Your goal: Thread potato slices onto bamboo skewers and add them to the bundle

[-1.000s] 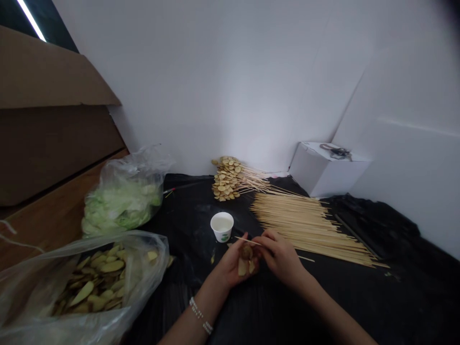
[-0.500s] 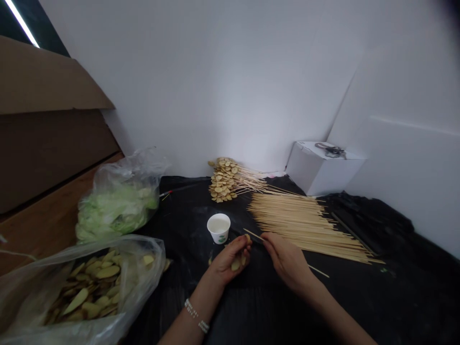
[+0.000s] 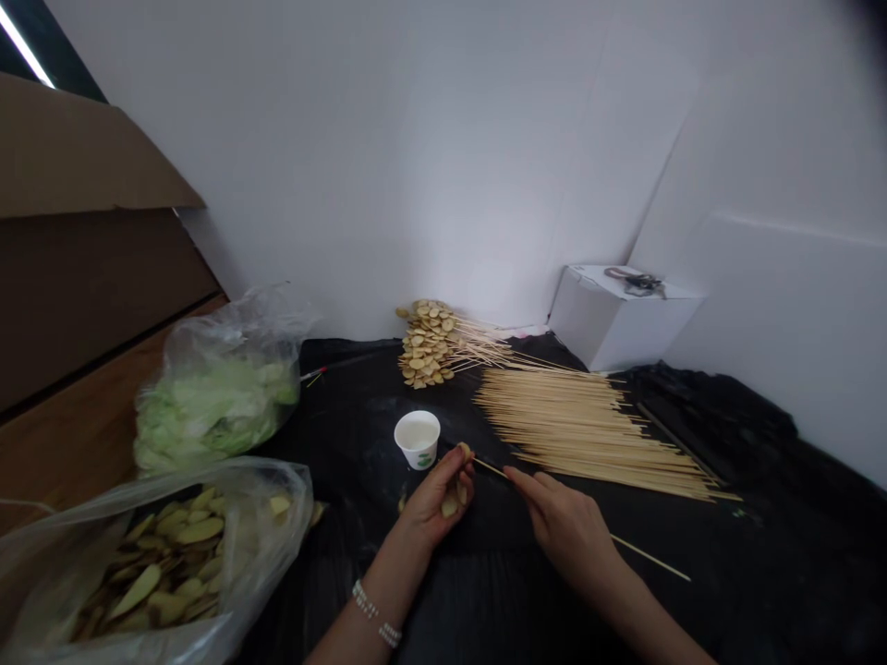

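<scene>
The left hand pinches a pale slice, its curled palm cupping loose slices. The right grip is closed around a skewer, pointing towards ten o'clock at the pinched slice. An off-line push could prick the left hand; a slackening palm could drop slices; a nudge towards eleven could tip the cup.

- Dim, cool, greyish light here!
- A white light strip glares, upper left.
- Soft glow on the wall; black sheet deep in murk.
- Upper-right corner dark, fine detail soft.
</scene>
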Tool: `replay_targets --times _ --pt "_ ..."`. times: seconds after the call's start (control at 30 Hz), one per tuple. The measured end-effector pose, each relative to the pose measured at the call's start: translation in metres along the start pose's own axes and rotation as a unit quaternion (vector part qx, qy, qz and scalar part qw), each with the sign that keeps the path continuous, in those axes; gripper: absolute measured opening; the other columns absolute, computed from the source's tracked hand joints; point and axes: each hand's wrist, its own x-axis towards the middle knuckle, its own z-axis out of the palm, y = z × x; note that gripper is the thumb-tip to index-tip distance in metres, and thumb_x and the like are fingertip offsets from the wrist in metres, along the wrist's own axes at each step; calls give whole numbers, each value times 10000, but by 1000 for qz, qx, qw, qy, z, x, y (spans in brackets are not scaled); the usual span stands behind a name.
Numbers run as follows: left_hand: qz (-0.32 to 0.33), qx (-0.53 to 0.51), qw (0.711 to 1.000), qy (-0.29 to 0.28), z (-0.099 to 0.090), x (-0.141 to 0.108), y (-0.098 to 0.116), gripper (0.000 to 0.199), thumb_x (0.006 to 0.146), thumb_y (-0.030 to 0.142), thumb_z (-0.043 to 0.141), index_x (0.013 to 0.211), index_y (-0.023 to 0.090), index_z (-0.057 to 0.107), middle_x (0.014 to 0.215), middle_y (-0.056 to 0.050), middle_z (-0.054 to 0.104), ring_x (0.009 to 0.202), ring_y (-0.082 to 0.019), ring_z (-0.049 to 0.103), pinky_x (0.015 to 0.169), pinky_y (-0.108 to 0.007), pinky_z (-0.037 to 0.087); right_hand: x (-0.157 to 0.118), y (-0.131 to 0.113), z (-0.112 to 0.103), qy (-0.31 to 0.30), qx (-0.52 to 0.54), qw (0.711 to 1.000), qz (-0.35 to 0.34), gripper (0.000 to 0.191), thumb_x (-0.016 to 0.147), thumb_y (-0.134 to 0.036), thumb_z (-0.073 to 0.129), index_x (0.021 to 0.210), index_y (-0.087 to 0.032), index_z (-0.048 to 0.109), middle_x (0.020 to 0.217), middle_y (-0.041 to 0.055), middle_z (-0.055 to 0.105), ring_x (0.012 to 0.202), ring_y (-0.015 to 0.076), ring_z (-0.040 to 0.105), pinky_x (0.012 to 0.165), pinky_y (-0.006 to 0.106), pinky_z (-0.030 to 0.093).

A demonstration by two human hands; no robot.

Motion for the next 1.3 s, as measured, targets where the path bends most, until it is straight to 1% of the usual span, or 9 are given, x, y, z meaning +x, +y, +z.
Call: replay_targets --times 0.17,0.4,0.57,0.97,1.13,1.3 --pt "8 2 1000 -2 -1 1 0 51 812 84 593 839 107 630 755 -50 658 568 -96 623 437 -138 495 2 -2 0 -13 -5 1000 3 443 872 -126 420 1264 -295 538 856 13 654 731 161 656 581 238 446" --pt "11 6 1000 16 -1 2 -1 97 751 55 659 825 115 641 747 -37 660 580 -99 631 441 -136 491 5 -4 0 -31 -1 999 18 438 879 -127 430 1266 -304 534 895 10 656 774 164 661 602 240 447" --pt "13 5 999 32 1 1 -1 66 774 54 629 812 106 639 731 -45 663 561 -104 627 426 -140 493 6 -6 -2 -48 -5 998 30 434 885 -135 432 1268 -315 531 913 10 660 783 162 663 601 232 442" --pt "29 7 999 32 -1 4 -1 95 758 38 641 818 112 636 738 -44 661 559 -101 627 421 -137 492 6 -7 -1 -60 -21 997 39 430 896 -152 411 1273 -324 525 923 13 664 777 156 660 593 222 431" --pt "65 42 997 26 -2 7 -4 82 754 27 640 798 96 633 719 -44 651 548 -86 617 417 -118 478 6 -7 1 -57 -23 997 37 432 890 -149 411 1269 -317 528 915 14 669 772 152 660 592 221 432" --pt "112 89 989 26 -2 10 -8 67 734 19 660 733 82 640 661 -32 636 513 -55 586 453 -105 478 4 -10 5 -47 -41 997 35 443 869 -119 425 1257 -298 540 888 16 671 748 153 661 582 230 434"
